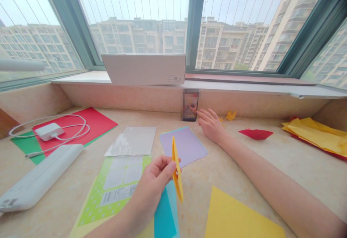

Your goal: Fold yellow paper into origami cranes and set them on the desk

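Observation:
My left hand [158,176] pinches a yellow folded paper [176,169] between thumb and fingers, raised above the counter and seen nearly edge-on. My right hand [210,122] is stretched far forward, its fingers extended at the right edge of a phone [190,106] that leans upright on the back ledge. Whether the fingertips touch the phone I cannot tell. Beneath and behind the folded paper lies a lavender square sheet [187,146]. To the right of my right hand rest a small yellow folded piece [231,115] and a red folded paper [256,133].
Front right lies a yellow sheet [241,218]; blue paper [164,212] and a green dotted packet [108,191] are around my left arm. A white power strip [43,176], charger [50,131] and red sheets [94,122] sit left. Yellow papers [320,133] pile at far right.

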Tool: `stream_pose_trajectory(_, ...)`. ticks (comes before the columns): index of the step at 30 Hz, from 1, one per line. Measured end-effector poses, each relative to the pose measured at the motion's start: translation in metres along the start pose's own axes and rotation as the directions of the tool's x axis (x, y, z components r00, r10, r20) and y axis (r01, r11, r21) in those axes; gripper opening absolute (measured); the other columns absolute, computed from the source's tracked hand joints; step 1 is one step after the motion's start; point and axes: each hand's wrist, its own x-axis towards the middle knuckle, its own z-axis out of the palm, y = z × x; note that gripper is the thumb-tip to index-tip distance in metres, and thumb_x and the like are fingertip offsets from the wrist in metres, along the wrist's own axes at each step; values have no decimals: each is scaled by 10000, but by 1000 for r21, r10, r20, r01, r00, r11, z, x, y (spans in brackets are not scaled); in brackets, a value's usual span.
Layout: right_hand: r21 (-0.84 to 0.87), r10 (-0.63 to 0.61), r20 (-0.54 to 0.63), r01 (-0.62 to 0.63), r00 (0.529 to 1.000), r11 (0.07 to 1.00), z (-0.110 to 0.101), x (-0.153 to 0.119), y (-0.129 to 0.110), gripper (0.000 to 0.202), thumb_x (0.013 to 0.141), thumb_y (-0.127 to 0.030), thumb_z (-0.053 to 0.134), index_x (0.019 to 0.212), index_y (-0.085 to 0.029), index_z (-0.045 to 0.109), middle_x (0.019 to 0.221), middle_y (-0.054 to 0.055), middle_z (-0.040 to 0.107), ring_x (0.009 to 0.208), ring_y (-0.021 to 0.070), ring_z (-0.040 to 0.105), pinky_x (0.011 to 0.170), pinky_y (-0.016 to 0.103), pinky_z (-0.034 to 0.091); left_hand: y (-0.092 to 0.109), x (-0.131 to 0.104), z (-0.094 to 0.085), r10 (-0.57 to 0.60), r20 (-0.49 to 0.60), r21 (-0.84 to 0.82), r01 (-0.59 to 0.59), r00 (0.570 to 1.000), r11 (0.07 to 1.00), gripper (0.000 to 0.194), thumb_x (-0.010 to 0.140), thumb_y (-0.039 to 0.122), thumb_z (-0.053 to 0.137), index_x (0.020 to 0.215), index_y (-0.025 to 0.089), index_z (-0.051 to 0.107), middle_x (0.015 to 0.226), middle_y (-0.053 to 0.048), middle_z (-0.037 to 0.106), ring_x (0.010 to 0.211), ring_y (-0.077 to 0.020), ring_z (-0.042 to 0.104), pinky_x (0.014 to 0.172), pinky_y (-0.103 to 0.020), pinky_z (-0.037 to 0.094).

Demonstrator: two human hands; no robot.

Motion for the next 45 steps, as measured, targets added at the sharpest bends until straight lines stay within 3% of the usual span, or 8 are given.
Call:
stream_pose_trajectory(15,-17,-28,-2,28,1000,999,4,-1,2,246,891,-98,501,839,-193,722,1381,88,585,1345,236,451,1181,467,207,-2,1,-1,33,9,69,-34,999,997,262,807,439,704,789,189,631,857,-51,691,840,-193,642,784,-293,485)
stream_pose_trajectory(21,170,77,-53,-67,996,983,-21,2,-14,262,869,-57,488,882,-189,714,1331,110,618,1295,272,500,1140,515,271,-7,8,-8,105,65,111,-112,992,988,267,796,447,709,789,192,630,864,-52,684,865,-205,635,771,-286,490)
stream_pose_trajectory(23,379,268,-59,-227,962,897,-43,-2,-38,250,869,-75,487,919,-189,703,1260,109,657,1198,262,573,1050,478,399,-8,9,-8,129,68,117,-137,989,984,264,806,440,703,805,186,634,865,-53,684,864,-205,636,785,-291,491)
stream_pose_trajectory(25,633,411,78,-364,908,683,-70,-12,-72,199,887,-148,512,982,-191,682,1112,93,715,1025,229,657,901,404,512,-9,8,-7,152,87,107,-161,985,981,265,816,434,700,830,177,634,867,-51,684,872,-202,640,813,-299,489)
stream_pose_trajectory(28,782,400,384,-523,832,339,-111,-32,-125,201,905,-326,574,1032,-215,682,1019,61,739,867,214,692,751,356,551,-9,6,-4,182,128,44,-189,975,981,268,810,418,715,842,167,625,848,-39,673,863,-194,643,837,-309,487)
stream_pose_trajectory(31,836,315,478,-535,820,124,-139,-44,-160,267,922,-412,558,1048,-221,696,1012,61,746,881,218,701,738,335,549,-9,1,0,200,180,2,-204,963,979,271,799,407,730,835,159,629,813,-29,662,819,-181,636,818,-306,488)
stream_pose_trajectory(38,824,543,473,-567,694,6,-152,-56,-170,299,813,-469,694,864,-179,745,844,69,760,766,230,702,720,350,533,-8,-9,6,310,297,89,-350,903,933,291,838,428,680,881,142,645,852,-43,659,807,-164,604,766,-283,482)
stream_pose_trajectory(45,860,356,506,-493,786,-133,-162,-66,-169,264,878,-421,640,950,-201,766,888,64,766,865,230,704,858,371,518,-10,-11,6,303,327,170,-371,895,913,276,839,403,677,801,137,614,716,-11,623,655,-132,563,649,-253,458)
